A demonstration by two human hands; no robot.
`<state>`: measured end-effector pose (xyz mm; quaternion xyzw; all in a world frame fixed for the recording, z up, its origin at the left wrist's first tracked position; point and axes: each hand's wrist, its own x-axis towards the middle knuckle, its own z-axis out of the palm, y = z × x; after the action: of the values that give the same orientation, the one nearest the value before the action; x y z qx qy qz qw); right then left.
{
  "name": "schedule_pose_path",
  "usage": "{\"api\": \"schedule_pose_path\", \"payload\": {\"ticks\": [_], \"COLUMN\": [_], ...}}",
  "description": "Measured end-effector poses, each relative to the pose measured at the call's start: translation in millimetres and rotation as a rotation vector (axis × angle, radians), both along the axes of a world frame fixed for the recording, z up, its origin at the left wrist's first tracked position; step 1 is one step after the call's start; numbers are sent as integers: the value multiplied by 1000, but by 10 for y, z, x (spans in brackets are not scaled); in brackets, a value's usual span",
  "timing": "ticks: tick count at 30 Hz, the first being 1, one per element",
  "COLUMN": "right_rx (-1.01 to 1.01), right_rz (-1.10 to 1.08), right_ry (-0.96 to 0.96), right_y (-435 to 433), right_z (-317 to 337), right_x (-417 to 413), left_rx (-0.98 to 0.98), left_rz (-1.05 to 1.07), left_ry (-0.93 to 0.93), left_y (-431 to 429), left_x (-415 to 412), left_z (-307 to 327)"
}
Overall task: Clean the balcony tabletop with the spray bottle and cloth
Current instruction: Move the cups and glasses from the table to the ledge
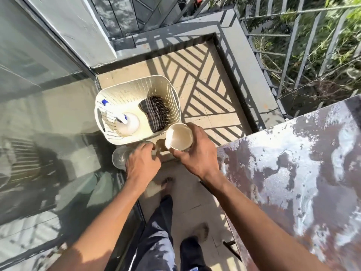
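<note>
Nearest the camera, two bare hands are reached downward. A round cream cup (179, 136) with smooth walls is held at its rim by the curled fingers of the right hand (197, 155). A clear glass vessel (119, 158) is clasped by the left hand (143, 164), though its exact shape cannot be told.

Just beyond the hands, one white plastic spray bottle (129, 122) with a blue trigger is stood in the left side of one cream perforated plastic basket (136, 80). One dark checked cloth (156, 112) is draped against the basket's right inner wall. The basket is set on the beige tiled floor (195, 75), which is striped with railing shadows.

The balcony tabletop (293, 163), a flat brown surface mottled with white patches, is seen at the right, apart from bottle and cloth. Two bare feet (167, 184) are seen below, and a grey metal railing (293, 45) beyond.
</note>
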<state>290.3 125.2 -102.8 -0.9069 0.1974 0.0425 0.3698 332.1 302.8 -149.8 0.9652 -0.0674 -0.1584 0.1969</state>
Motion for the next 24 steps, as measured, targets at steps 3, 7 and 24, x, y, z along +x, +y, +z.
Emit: {"api": "schedule_pose_path", "payload": {"ticks": [3, 7, 24], "right_rx": [165, 265, 335], "right_rz": [-153, -348, -413], "right_ry": [67, 291, 112], "right_y": [440, 707, 636], "right_z": [-56, -350, -1203], "right_x": [-188, -265, 203], "left_rx": [-62, -220, -615], "left_rz": [203, 623, 895], "left_ry": [-46, -8, 167], "left_y": [402, 760, 754], "left_x": [-3, 20, 405], "left_z": [-10, -115, -513]}}
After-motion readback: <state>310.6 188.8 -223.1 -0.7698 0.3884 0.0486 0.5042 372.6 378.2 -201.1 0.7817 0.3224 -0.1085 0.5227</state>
